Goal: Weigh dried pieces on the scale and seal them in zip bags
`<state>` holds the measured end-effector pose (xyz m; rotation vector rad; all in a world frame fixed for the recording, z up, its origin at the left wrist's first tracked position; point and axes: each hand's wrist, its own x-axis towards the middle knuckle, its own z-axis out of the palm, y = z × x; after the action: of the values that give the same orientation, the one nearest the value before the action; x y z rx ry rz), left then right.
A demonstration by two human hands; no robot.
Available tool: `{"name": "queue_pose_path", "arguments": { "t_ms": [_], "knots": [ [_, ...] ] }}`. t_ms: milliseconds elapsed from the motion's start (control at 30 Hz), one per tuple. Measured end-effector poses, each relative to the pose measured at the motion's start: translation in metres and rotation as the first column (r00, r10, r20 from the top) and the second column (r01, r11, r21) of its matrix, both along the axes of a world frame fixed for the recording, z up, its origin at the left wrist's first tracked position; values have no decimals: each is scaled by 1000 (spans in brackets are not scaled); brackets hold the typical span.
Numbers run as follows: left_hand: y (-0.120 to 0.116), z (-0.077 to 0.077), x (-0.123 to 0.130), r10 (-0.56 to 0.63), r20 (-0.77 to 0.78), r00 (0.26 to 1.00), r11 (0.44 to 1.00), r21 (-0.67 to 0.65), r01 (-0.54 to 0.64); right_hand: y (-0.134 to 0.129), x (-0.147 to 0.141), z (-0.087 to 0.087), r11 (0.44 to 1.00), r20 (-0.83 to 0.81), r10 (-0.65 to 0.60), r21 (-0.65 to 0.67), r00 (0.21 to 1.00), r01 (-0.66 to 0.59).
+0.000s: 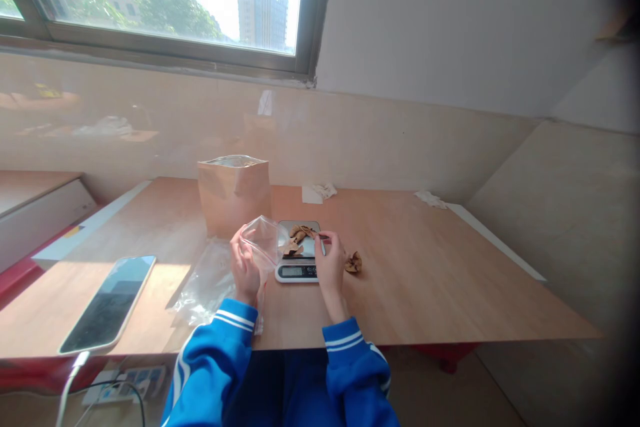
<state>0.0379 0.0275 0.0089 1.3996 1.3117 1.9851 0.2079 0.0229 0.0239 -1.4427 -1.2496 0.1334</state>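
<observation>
Left hand [244, 267] holds a likely light, slippery clear bag [264, 241] by its side; right hand [330, 261], fingers narrowed, grip unclear, has probably brittle dried pieces [302, 233] just left, best pinched gently by thicker edges.

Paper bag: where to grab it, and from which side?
Pinch its front rim, probably from above: the paper bag stands upright with its mouth open, leaving both faces of that wall reachable. Straight from the front looks worse: the left hand and a clear bag crowd its base.
</observation>
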Motion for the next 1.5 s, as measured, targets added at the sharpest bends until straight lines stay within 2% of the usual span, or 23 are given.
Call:
{"name": "queue_pose_path", "arguments": {
  "t_ms": [100, 167, 233, 300, 367, 400, 533, 600, 700, 767, 867, 967, 1033, 1167, 1300, 1367, 1433, 1500],
  "knots": [
    [-1, 2, 0, 33, -53, 998, 999, 17, -32, -8, -9, 30, 993, -166, 75, 100, 983, -59],
    [-1, 3, 0, 41, -63, 997, 999, 20, -40, -12, -17, 48, 985, -230, 149, 122, 962, -123],
    [-1, 2, 0, 32, -59, 998, 999, 9, -32, -16, -26, 60, 963, -214, 267, 97, 940, -252],
    [-2, 3, 0, 24, -53, 998, 1000, 6, -24, -19, -32, 66, 916, -149, 400, 35, 904, -399],
    [-2, 4, 0, 25, -47, 999, 1000, 1, -25, -19, -35, 64, 880, -99, 471, -20, 876, -475],
    [-2, 4, 0, 29, -44, 999, 1000, -4, -29, -19, -35, 61, 881, -92, 468, -31, 879, -473],
    [-3, 5, -1, 50, -23, 998, 998, -35, -51, -15, -23, 39, 937, -102, 342, -38, 934, -348],
    [-2, 4, -1, 76, 5, 997, 994, -79, -76, -14, -17, 27, 945, 2, 321, -66, 947, -320],
    [0, 2, -1, 116, 39, 993, 984, -137, -109, -16, -16, 11, 933, 229, 356, -143, 906, -331],
    [1, 2, -1, 116, 52, 992, 984, -142, -108, -18, -21, 4, 924, 330, 378, -202, 865, -326],
    [2, 2, -2, 111, 62, 992, 985, -142, -102, -18, -30, -1, 934, 418, 346, -239, 840, -266],
    [3, 1, -3, 121, 57, 991, 983, -144, -111, -15, -32, 0, 948, 424, 303, -226, 853, -224],
    [3, 1, -3, 131, 52, 990, 982, -143, -122, -14, -29, 2, 945, 351, 316, -201, 881, -259],
    [1, 3, -2, 136, 44, 990, 983, -132, -130, -13, -25, 16, 954, 27, 299, -46, 954, -298],
    [-2, 8, 0, 82, 48, 995, 993, -91, -77, -9, -32, 40, 971, -249, 238, 98, 939, -220],
    [-2, 8, 0, 63, 58, 996, 996, -72, -59, -7, -37, 49, 946, -245, 322, 119, 914, -302],
    [-1, 7, 0, 69, 70, 995, 995, -74, -64, -3, -39, 54, 897, -145, 442, 88, 885, -433],
    [0, 6, 1, 74, 92, 993, 994, -84, -67, 3, -37, 52, 891, -33, 453, 50, 891, -451]
  ]
}}
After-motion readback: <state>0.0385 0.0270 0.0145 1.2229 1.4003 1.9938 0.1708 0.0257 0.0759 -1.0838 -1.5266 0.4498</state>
